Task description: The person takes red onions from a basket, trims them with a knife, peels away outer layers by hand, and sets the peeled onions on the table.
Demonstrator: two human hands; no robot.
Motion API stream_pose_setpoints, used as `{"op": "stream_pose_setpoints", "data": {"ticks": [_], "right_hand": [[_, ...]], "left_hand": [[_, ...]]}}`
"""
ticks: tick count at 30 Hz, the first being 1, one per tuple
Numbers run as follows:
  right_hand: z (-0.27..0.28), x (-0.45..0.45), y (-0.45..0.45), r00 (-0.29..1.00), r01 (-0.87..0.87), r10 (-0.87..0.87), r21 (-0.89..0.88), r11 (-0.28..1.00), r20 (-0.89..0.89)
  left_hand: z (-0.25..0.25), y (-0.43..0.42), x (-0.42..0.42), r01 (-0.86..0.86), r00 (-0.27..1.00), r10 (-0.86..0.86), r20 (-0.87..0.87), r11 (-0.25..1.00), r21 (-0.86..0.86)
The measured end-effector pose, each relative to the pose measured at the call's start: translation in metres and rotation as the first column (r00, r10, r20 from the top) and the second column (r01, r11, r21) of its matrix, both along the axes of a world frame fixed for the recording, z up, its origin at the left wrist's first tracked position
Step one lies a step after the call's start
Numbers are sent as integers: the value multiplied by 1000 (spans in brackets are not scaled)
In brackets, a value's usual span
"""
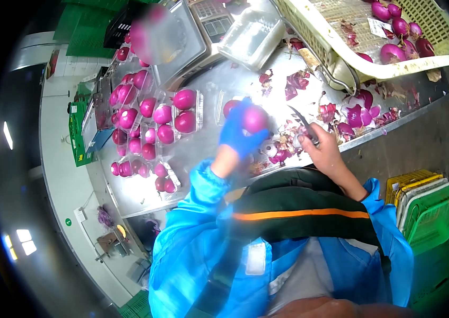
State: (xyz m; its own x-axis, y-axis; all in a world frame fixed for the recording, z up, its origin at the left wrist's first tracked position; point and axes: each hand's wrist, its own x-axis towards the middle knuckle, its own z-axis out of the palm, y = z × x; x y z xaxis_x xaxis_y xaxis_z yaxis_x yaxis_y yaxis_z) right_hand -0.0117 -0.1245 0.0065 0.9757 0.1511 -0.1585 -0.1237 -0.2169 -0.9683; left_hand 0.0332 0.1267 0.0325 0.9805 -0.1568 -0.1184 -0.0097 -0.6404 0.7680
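My left hand, in a blue glove and slightly blurred, is closed around a peeled red onion. Just beyond it, another red onion sits by a clear plastic tray, partly hidden by the glove. My bare right hand grips a small knife, its curved dark blade pointing up and away from me. Onion skins and trimmings lie between my hands. To the left, many clear trays hold red onions in rows.
A cream plastic basket with red onions stands at the upper right. Stacked clear trays lie beside a scale. More peelings and onions are near the right table edge. Green and yellow crates stand below right.
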Motion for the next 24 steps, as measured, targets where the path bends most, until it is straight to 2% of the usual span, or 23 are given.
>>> {"op": "stream_pose_setpoints", "data": {"ticks": [2, 3, 5, 6, 7, 9, 12, 13, 14, 16, 19, 22, 24], "right_hand": [[-1, 2, -3, 999, 24, -24, -10, 1000, -43], [-1, 4, -4, 997, 37, -37, -14, 999, -65], [1, 7, -6, 997, 26, -27, -19, 999, -79], [2, 9, -7, 996, 19, -20, -21, 1000, -87], [-6, 9, -8, 999, 37, -38, -26, 999, -22], [-10, 13, -10, 997, 47, -49, -30, 998, -59], [-11, 18, -11, 991, 19, -25, -49, 999, -134], [-10, 20, -11, 988, 6, -14, -53, 999, -154], [-10, 23, -11, 985, -6, -3, -57, 998, -174], [-12, 27, -14, 989, -22, 9, -84, 996, -146], [-19, 30, -19, 992, -33, 19, -113, 993, -124], [-27, 31, -25, 996, -20, 10, -108, 994, -89], [-28, 33, -33, 999, -12, 6, -103, 995, -53]], "left_hand": [[-18, 31, 15, 27, 998, -34, 46, 990, 142], [-14, 32, 20, 73, 985, -104, 137, 974, 215], [-5, 24, 24, 138, 983, -168, 79, 945, 298], [-1, 20, 26, 169, 979, -196, 47, 926, 337], [-4, 23, 29, 191, 968, -235, 91, 920, 341], [-10, 28, 38, 235, 935, -310, 172, 905, 354], [-3, 25, 67, 207, 977, -188, -104, 685, 699], [-16, 29, 71, 100, 971, -229, 70, 654, 750], [-28, 30, 80, 159, 981, -185, -56, 605, 780], [-11, 4, 102, 292, 953, -78, -294, 512, 808], [-40, 5, 109, 315, 949, -126, -289, 436, 843], [-27, -2, 108, 352, 934, -121, -337, 491, 797], [-26, 12, 102, 259, 955, -60, -292, 652, 712]]}}
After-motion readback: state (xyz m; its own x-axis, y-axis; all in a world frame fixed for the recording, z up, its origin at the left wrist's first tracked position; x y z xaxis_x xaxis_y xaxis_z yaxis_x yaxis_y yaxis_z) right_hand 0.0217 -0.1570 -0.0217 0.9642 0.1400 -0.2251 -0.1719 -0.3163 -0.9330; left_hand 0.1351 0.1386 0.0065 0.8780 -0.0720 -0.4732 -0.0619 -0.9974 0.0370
